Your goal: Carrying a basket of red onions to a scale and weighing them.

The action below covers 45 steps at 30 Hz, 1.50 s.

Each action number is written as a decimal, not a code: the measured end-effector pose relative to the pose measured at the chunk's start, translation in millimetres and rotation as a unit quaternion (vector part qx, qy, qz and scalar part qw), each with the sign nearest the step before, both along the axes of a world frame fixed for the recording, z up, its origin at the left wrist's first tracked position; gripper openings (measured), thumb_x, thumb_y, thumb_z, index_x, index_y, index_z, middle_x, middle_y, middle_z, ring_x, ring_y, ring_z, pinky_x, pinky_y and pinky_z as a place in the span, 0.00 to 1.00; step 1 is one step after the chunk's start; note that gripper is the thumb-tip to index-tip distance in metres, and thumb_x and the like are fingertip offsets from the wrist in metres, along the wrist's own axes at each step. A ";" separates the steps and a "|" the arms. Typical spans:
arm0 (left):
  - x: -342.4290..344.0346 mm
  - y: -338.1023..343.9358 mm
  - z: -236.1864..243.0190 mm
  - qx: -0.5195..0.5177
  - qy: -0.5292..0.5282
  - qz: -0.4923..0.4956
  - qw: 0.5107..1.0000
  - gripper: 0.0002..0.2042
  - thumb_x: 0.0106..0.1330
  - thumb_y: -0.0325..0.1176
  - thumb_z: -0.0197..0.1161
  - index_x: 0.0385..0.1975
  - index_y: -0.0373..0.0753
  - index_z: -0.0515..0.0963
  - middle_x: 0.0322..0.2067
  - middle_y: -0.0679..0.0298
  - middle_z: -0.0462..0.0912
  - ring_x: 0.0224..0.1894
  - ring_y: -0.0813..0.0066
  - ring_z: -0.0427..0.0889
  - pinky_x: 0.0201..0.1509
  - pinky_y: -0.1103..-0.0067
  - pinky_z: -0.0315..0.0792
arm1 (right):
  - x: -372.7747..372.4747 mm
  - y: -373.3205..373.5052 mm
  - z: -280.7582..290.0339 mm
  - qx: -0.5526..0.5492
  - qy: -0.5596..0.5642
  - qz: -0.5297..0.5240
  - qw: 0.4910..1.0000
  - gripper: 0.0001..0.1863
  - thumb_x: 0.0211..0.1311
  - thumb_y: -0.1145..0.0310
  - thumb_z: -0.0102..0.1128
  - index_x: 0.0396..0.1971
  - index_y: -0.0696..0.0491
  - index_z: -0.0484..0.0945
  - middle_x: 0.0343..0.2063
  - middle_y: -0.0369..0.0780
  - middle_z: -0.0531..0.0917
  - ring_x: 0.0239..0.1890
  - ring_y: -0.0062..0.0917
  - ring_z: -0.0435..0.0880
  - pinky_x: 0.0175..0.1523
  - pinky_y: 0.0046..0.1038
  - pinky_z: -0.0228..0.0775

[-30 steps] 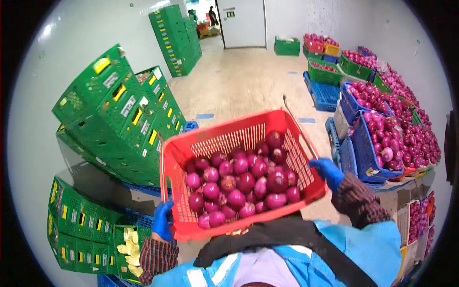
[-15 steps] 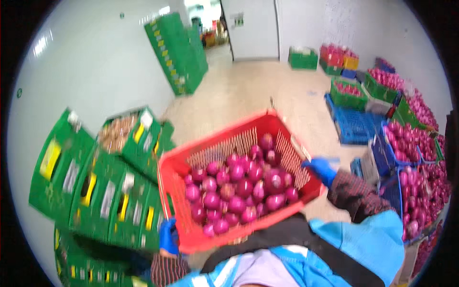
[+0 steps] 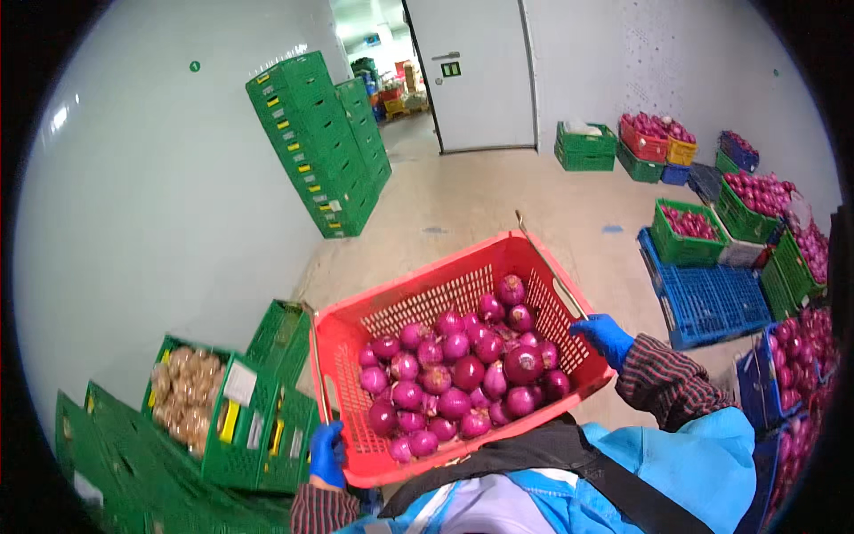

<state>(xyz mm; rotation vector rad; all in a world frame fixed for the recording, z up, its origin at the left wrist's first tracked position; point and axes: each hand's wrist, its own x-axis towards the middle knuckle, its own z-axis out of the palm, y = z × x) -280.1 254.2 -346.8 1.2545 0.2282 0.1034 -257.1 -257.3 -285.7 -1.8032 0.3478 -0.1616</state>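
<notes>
I carry a red plastic crate [image 3: 347,294] of red onions [image 3: 454,365] at waist height, tilted slightly, with its left end lower and nearer. My left hand [image 3: 327,454], in a blue glove, is closed at the near left corner, by a long metal handle [image 3: 316,356]. My right hand [image 3: 605,340], also blue-gloved, grips the right end by the other metal handle [image 3: 547,262]. Both striped sleeves show behind the gloves.
Green crates [image 3: 320,151] stack by the left wall; nearer ones [image 3: 276,454] include one with brown produce [image 3: 187,392]. Crates of onions [image 3: 756,205] and blue pallets [image 3: 703,311] line the right. Ahead is a white door [image 3: 480,80] beside an open doorway [image 3: 382,53].
The near left crate stacks have slid back past me, and the far stack, door and right-side pallets appear nearer. The figure earlier in the doorway is out of sight. I still hold the crate.
</notes>
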 end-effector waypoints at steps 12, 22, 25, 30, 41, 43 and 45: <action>-84.5 -66.0 -34.0 0.010 -0.044 0.091 0.995 0.10 0.58 0.38 0.56 0.16 0.47 0.67 0.09 0.77 0.58 0.10 0.87 0.56 0.13 0.87 0.49 | -6.5 -32.6 -46.4 0.043 0.000 0.085 0.995 0.13 0.46 0.66 0.61 0.30 0.58 0.78 0.24 0.36 0.79 0.25 0.20 0.73 0.33 0.25 0.64; -117.5 -80.8 -11.3 0.070 -0.035 0.068 0.995 0.09 0.60 0.38 0.52 0.20 0.45 0.71 0.12 0.75 0.61 0.13 0.86 0.58 0.18 0.86 0.51 | -30.7 -56.8 -12.7 0.016 0.080 0.069 0.994 0.09 0.44 0.64 0.62 0.24 0.54 0.78 0.14 0.31 0.70 0.17 0.15 0.63 0.22 0.22 0.53; -129.1 -82.2 -31.6 0.128 -0.131 0.048 0.982 0.10 0.63 0.37 0.48 0.21 0.44 0.70 0.15 0.77 0.62 0.18 0.88 0.59 0.23 0.84 0.55 | -33.1 -67.4 -32.4 0.010 0.005 0.107 0.994 0.11 0.45 0.63 0.62 0.26 0.56 0.79 0.17 0.33 0.73 0.20 0.18 0.68 0.27 0.23 0.60; -182.2 -97.1 -60.9 0.032 -0.026 0.107 0.993 0.06 0.60 0.39 0.54 0.24 0.48 0.68 0.11 0.78 0.57 0.10 0.87 0.56 0.11 0.86 0.50 | -60.1 -52.6 -7.9 0.022 0.017 0.129 0.991 0.09 0.46 0.67 0.61 0.26 0.56 0.79 0.18 0.32 0.73 0.21 0.17 0.68 0.28 0.22 0.60; -222.5 -131.5 -67.9 0.001 -0.010 0.143 0.990 0.07 0.60 0.38 0.55 0.21 0.52 0.66 0.11 0.80 0.58 0.10 0.90 0.55 0.13 0.87 0.48 | -57.6 -98.2 -45.8 -0.027 0.024 0.164 0.986 0.13 0.45 0.66 0.61 0.28 0.59 0.79 0.26 0.39 0.81 0.29 0.21 0.78 0.38 0.25 0.70; -239.8 -150.8 -54.1 0.002 -0.013 0.159 0.987 0.05 0.61 0.38 0.53 0.24 0.51 0.69 0.11 0.80 0.57 0.10 0.91 0.55 0.13 0.88 0.48 | -80.4 -100.9 -19.1 0.006 0.004 0.172 0.985 0.12 0.45 0.66 0.61 0.28 0.59 0.79 0.25 0.38 0.80 0.27 0.20 0.77 0.36 0.24 0.68; -240.4 -140.1 -58.9 -0.007 -0.013 0.137 0.990 0.04 0.61 0.39 0.53 0.25 0.51 0.70 0.11 0.81 0.58 0.10 0.91 0.55 0.13 0.88 0.48 | -84.8 -95.7 -4.6 0.055 -0.018 0.196 0.979 0.13 0.44 0.65 0.62 0.28 0.58 0.79 0.22 0.34 0.78 0.23 0.18 0.73 0.30 0.24 0.64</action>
